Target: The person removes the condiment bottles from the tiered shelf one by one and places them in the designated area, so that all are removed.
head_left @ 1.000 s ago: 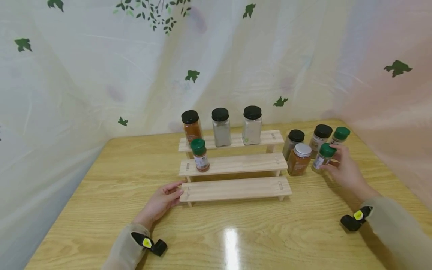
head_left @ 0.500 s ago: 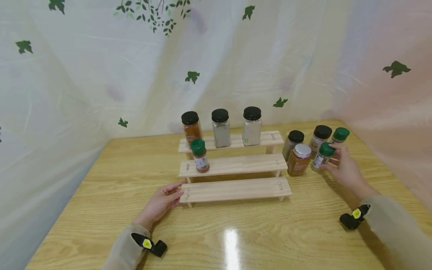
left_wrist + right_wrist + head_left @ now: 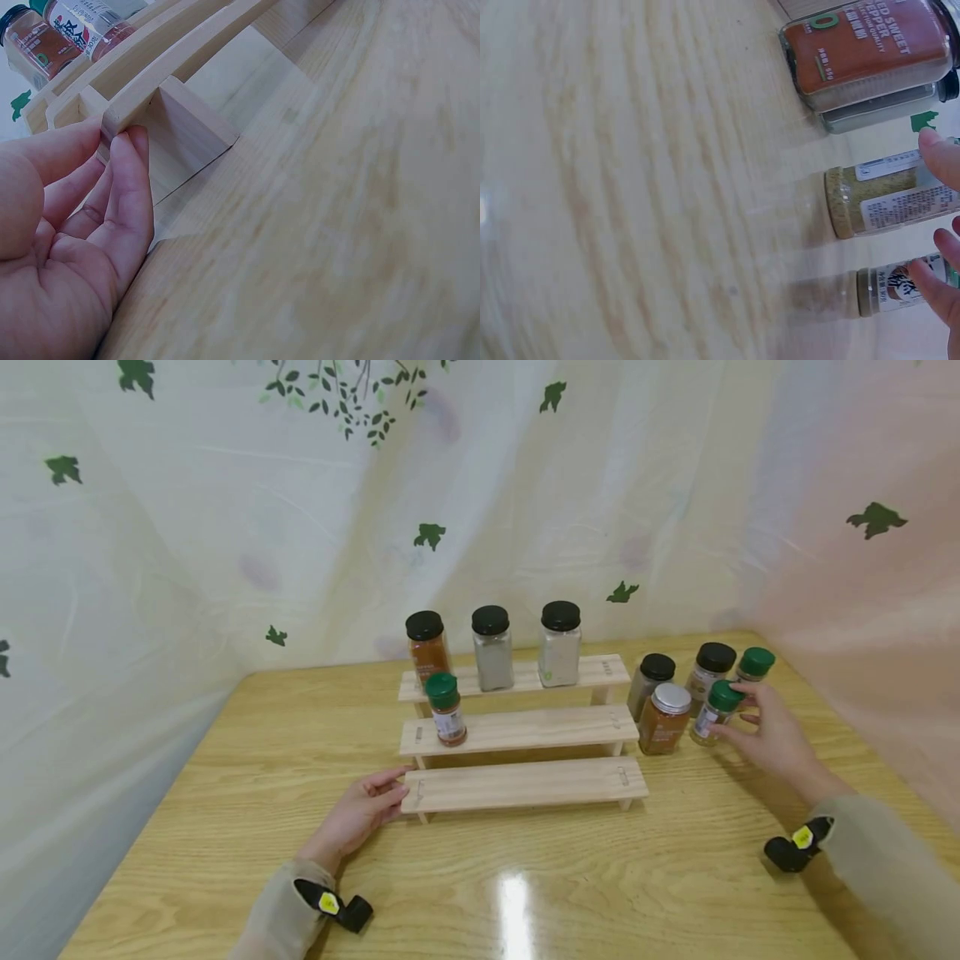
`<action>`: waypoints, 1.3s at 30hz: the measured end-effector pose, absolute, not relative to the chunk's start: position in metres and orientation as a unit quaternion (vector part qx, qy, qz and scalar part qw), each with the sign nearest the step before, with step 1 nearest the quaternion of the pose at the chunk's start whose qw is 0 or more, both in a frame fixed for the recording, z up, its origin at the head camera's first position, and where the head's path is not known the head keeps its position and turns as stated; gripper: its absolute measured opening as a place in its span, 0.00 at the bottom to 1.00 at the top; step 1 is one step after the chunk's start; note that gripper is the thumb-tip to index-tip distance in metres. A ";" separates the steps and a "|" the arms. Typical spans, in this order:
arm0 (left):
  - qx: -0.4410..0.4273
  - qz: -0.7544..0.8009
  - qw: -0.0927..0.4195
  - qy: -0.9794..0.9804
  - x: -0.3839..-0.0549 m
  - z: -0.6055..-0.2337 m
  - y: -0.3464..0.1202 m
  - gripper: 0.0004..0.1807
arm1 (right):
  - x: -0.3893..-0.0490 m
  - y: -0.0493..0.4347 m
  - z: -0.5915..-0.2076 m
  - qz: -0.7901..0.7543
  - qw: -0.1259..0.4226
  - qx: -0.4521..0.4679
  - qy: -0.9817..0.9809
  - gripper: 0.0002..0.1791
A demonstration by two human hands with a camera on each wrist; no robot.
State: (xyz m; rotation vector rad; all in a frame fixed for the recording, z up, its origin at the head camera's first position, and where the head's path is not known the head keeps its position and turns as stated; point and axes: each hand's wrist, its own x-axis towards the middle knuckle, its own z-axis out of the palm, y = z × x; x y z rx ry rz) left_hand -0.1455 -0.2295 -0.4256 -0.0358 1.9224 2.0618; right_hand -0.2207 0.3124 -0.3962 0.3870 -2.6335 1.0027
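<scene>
A three-step wooden rack (image 3: 525, 785) stands mid-table. My left hand (image 3: 358, 817) pinches the left end of its lowest board (image 3: 142, 94) between thumb and fingers. To the right of the rack, my right hand (image 3: 774, 739) holds a small green-capped spice jar (image 3: 706, 725) upright, fingers at the cap and thumb on the side. The right wrist view shows this jar's labelled glass (image 3: 889, 196) with greenish-brown contents, low over the table. On the middle step, at the left, sits a green-capped jar (image 3: 449, 727) with reddish contents.
Along the top step stand black-lidded jars, one orange (image 3: 429, 658), one grey (image 3: 492, 662), one pale (image 3: 559, 660). Around my right hand are a silver-lidded jar (image 3: 663, 727), two black-lidded jars (image 3: 649, 689) (image 3: 705, 681) and another green-capped jar (image 3: 754, 665). A leaf-printed curtain (image 3: 510, 485) hangs behind.
The head view has tilted slightly, so the scene sits a little lower. Both hands keep their grips, and the jars stay where they were.
</scene>
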 end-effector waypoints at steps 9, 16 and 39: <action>-0.017 0.729 0.150 0.668 -0.144 -0.427 -0.230 0.20 | -0.216 0.318 -0.385 0.378 0.128 0.122 -0.909 0.36; -0.018 0.725 0.153 0.671 -0.145 -0.427 -0.229 0.23 | -0.208 0.316 -0.367 0.384 0.172 0.098 -0.902 0.31; -0.014 0.723 0.158 0.672 -0.145 -0.426 -0.229 0.25 | -0.180 0.229 -0.340 0.414 0.212 0.190 -0.865 0.23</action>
